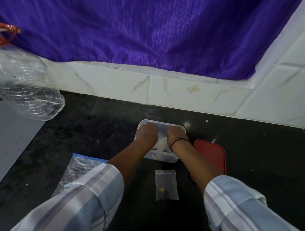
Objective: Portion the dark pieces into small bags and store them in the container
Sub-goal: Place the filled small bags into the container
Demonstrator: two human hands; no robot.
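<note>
A clear plastic container (160,158) stands on the dark counter in the middle. My left hand (147,133) and my right hand (176,134) both reach down into it, fingers curled and hidden from view. Between the wrists I see small bags with dark pieces (161,146) lying inside the container. Whether either hand grips a bag is hidden. One small clear bag (166,185) with a few dark pieces lies flat on the counter in front of the container. A larger zip bag with a blue strip (79,168) holding dark pieces lies left of it, partly under my left sleeve.
The container's red lid (210,156) lies to its right. A large clear plastic jar with a red rim (23,87) lies tipped at the far left above a grey mat (5,142). A white tiled wall and a purple curtain (135,25) close off the back.
</note>
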